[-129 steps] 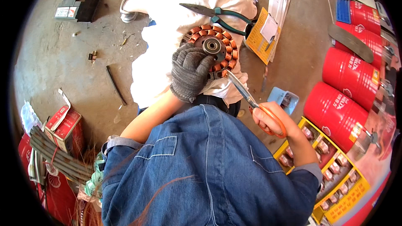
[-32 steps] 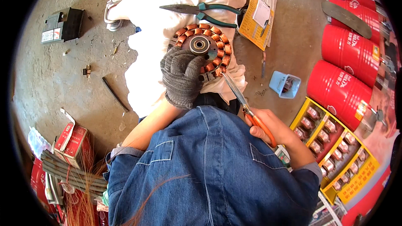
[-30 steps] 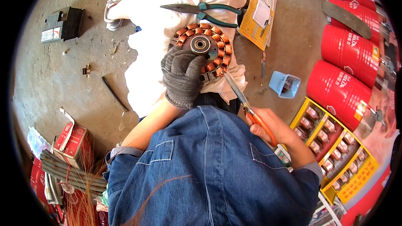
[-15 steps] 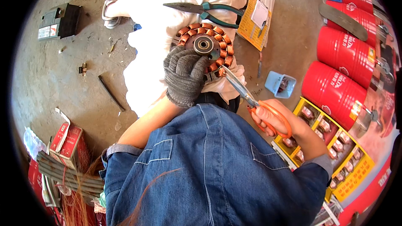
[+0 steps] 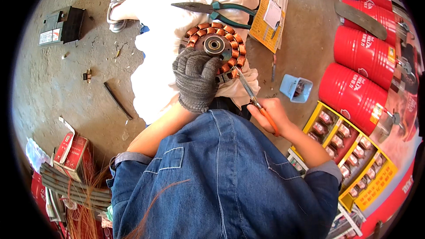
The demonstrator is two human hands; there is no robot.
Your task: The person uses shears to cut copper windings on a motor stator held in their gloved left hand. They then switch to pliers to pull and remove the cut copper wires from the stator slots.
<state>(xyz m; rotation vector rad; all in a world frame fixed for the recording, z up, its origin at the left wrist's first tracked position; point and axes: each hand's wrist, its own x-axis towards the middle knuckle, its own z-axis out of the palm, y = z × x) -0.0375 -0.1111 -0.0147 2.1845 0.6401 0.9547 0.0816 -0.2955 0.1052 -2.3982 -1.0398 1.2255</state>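
Note:
A ring-shaped motor stator (image 5: 226, 54) with copper coils rests on the white cloth (image 5: 155, 62) over my lap, its round bearing (image 5: 214, 45) facing up. My left hand (image 5: 195, 79), in a dark grey knitted glove, is closed on the stator's near left side and covers the coils there. Bare, my right hand (image 5: 273, 113) grips orange-handled scissors (image 5: 249, 86). Their blades point up and left, and the tips meet the coils at the stator's lower right edge. The scissors show nearly edge-on. Beyond the stator lie long-nose pliers (image 5: 195, 7) with green handles.
Several red drums (image 5: 352, 95) line the right side, beside a yellow display rack (image 5: 376, 186). A blue plastic cup (image 5: 288, 87) and a yellow board (image 5: 264, 24) lie nearer. At left are a black battery (image 5: 71, 24), a black rod (image 5: 117, 100) and a red box (image 5: 73, 155).
My right hand has moved left and slightly up and turned the scissors from flat to nearly edge-on. Their tips stay at the lower right coils. My left hand keeps its hold.

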